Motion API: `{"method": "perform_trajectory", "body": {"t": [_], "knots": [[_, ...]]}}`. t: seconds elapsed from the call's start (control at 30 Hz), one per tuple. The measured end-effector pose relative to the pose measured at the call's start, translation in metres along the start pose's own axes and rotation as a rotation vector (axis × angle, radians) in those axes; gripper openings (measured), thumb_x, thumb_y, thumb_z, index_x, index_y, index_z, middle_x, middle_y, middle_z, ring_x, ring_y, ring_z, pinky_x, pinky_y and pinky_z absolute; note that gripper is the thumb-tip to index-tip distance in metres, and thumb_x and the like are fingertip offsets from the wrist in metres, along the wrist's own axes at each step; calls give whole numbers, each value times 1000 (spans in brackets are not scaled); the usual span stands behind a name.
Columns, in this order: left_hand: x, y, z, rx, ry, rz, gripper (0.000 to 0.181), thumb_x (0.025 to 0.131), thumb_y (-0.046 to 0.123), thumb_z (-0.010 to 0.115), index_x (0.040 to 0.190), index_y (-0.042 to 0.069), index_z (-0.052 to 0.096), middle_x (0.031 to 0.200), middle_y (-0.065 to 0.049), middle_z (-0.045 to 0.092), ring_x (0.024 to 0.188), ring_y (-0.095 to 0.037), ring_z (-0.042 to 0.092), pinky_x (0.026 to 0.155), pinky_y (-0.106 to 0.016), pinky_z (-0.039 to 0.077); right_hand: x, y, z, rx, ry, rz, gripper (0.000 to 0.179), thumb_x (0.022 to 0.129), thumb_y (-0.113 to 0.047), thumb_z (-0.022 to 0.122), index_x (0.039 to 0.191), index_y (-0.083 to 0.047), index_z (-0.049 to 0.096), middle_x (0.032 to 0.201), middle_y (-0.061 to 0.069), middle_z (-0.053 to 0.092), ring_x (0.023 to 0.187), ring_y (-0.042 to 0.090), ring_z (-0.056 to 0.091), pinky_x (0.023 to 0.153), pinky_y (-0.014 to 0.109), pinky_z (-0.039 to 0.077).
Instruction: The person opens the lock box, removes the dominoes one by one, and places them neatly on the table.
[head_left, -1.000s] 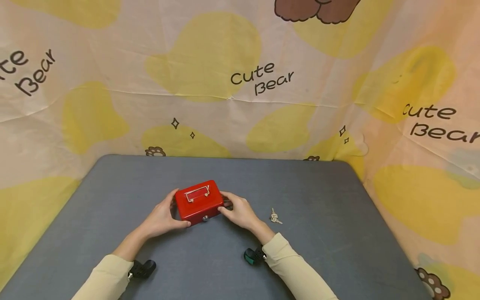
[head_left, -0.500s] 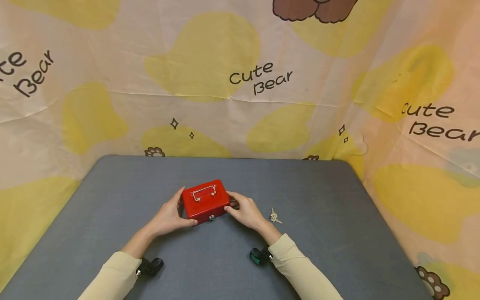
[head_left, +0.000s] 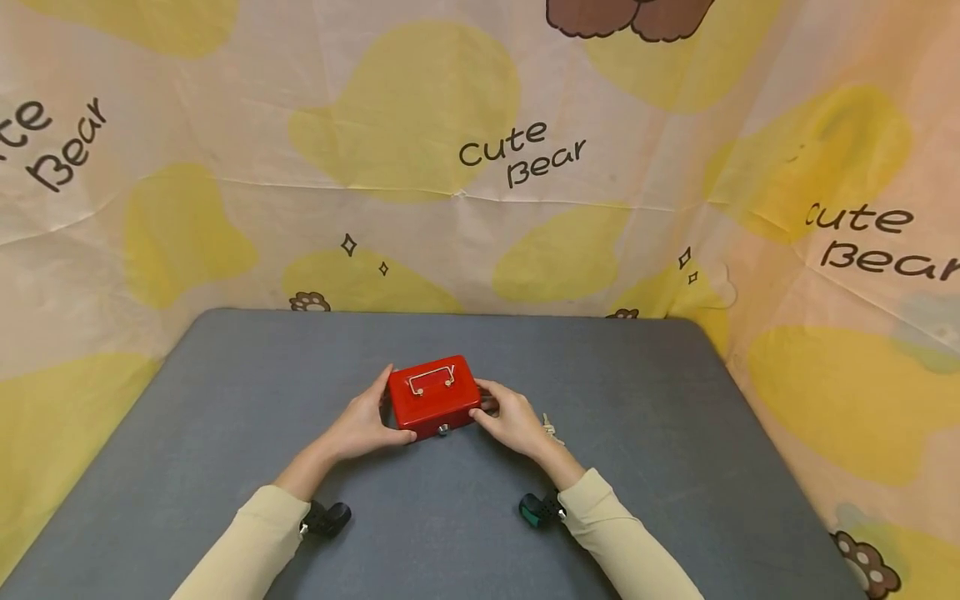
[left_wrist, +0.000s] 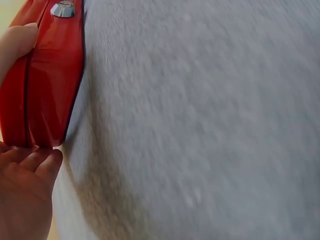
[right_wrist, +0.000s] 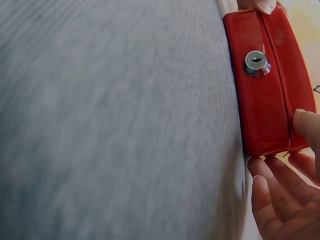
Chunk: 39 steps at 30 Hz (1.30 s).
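Widely curved hands (head_left: 365, 427) (head_left: 513, 419) around red box (head_left: 437, 407).

Soft, even light; wrist views blur grey tabletop (left_wrist: 215, 115); sheen on red box (left_wrist: 54, 75).

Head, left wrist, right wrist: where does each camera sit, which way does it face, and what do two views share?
Head: on the head, facing forward and down at the red box; left hand, right hand, sleeves show.
Left wrist: on that wrist, facing the box's front; left hand shows.
Right wrist: on its wrist, facing that front; both hands partly show.
Wrist views share the lock.
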<state>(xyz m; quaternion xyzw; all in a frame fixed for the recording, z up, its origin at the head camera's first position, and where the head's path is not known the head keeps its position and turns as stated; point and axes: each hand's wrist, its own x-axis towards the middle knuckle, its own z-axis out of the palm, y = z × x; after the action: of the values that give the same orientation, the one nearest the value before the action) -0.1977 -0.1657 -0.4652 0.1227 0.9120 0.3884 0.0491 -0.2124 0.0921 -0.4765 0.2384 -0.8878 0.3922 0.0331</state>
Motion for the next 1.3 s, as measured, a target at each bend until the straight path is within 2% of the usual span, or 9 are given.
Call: {"method": "perform_trajectory", "body": {"t": [0.27,0.5,0.63,0.87,1.1,1.3], "knots": [[11,10,7,5,-35,29,109,62,38,74,140,5,5,138,-13,30,121,-25,35,97,-46,31,-11,8,-12,2,20,29,49,79,-19,63,124,-9,46,112,4,57,81,7,60,67,18,49],[19,17,13,20,-54,11,108,62,39,73,140,6,6,137,-13,32,117,-24,39,94,-44,34,-17,14,-19,-14,40,29,49,78,-18,64,123,-9,47,111,4,57,79,5,59,64,17,48],[22,19,16,7,-68,3,107,63,38,73,140,7,7,136,-12,33,116,-22,40,94,-43,36,-18,16,-24,-7,28,25,52,78,-17,65,125,-9,43,112,5,55,79,6,59,64,18,48],[25,22,19,-19,-63,45,101,65,33,73,139,4,12,136,-13,34,120,-22,38,96,-41,34,-18,21,-29,-7,5,-9,67,77,-16,66,134,-11,30,121,7,48,83,11,60,66,24,50],[28,21,23,-29,-56,80,95,68,32,71,139,6,15,136,-13,34,120,-23,39,96,-40,34,-18,21,-32,-27,-41,60,76,76,-20,66,138,-7,23,125,5,45,84,9,57,63,19,47],[30,21,27,-38,-59,102,90,71,31,69,139,7,16,135,-12,35,119,-22,40,96,-41,33,-19,21,-33,-65,-64,82,77,77,-22,66,137,-4,22,126,6,46,85,10,55,68,22,48]]}}
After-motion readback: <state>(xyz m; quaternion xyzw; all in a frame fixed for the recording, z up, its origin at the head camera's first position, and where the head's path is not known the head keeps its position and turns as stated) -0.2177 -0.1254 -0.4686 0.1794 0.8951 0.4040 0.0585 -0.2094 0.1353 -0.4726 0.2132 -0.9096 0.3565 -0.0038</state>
